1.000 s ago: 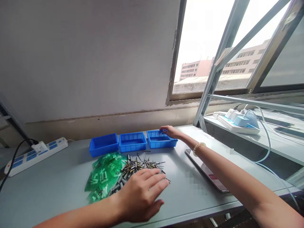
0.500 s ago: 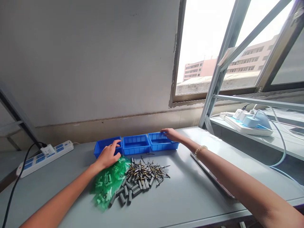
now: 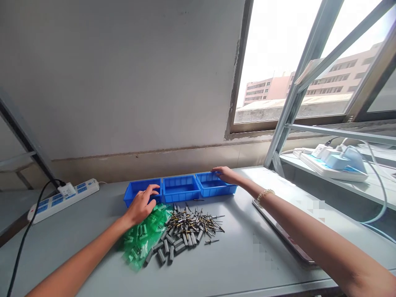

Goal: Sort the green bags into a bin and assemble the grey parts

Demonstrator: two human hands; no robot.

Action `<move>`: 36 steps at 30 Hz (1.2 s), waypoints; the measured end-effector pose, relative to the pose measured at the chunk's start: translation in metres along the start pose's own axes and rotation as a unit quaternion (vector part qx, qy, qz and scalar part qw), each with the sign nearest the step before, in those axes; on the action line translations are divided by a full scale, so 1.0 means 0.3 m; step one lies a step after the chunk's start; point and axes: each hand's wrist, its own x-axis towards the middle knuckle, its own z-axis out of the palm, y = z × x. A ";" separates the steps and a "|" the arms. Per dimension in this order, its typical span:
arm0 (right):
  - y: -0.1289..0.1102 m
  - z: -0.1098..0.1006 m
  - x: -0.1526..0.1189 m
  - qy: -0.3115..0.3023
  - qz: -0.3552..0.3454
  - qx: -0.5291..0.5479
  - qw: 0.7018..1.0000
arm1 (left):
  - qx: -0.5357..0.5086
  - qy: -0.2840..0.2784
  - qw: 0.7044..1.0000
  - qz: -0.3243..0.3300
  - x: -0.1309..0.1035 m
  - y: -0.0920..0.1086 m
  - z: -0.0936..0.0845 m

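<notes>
My left hand (image 3: 142, 204) lies over the front of the left blue bin (image 3: 131, 190), its fingers spread over the bin and its thumb apart in front. At the far right, my right hand (image 3: 227, 174) has its fingers closed on the back rim of the right blue bin (image 3: 218, 191). The middle blue bin (image 3: 181, 196) stands between them. Under my left wrist lies a green plastic bag (image 3: 144, 237) with small pale pieces showing through. Beside it is a pile of metal pop rivets (image 3: 194, 220), with several grey bar-shaped pieces (image 3: 178, 247) along its near side.
A white power strip (image 3: 66, 198) with a black cable lies at the left. A shallow tray (image 3: 287, 237) is partly hidden under my right forearm. Metal shelf frames rise at both sides, and chargers (image 3: 334, 161) sit on the right shelf. The wall stands behind the bins.
The view has turned slightly left, so the scene sits a little further right. Both hands keep nearly the same places at the bins.
</notes>
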 end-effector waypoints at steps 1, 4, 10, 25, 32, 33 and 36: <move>-0.003 0.000 0.000 0.001 -0.002 0.001 1.000 | -0.001 -0.001 1.000 0.001 -0.003 0.001 0.000; -0.021 -0.006 -0.001 0.012 -0.008 0.005 1.000 | 0.002 -0.004 1.000 0.004 -0.004 0.008 -0.003; -0.103 -0.095 -0.059 0.119 -0.005 0.018 0.993 | 0.025 0.020 0.999 0.018 -0.023 0.041 -0.080; -0.413 0.167 -0.626 -0.032 -0.130 0.003 0.991 | 0.127 -0.118 0.981 0.082 -0.362 -0.024 -0.024; -0.453 0.163 -0.495 -0.018 -0.165 0.014 0.986 | 0.123 -0.136 0.980 0.077 -0.348 0.008 0.010; -0.457 0.165 -0.488 -0.017 -0.169 0.017 0.985 | 0.121 -0.133 0.980 0.080 -0.348 0.006 0.015; -0.469 0.162 -0.473 -0.031 -0.178 0.028 0.983 | 0.115 -0.113 0.983 0.090 -0.348 -0.004 0.029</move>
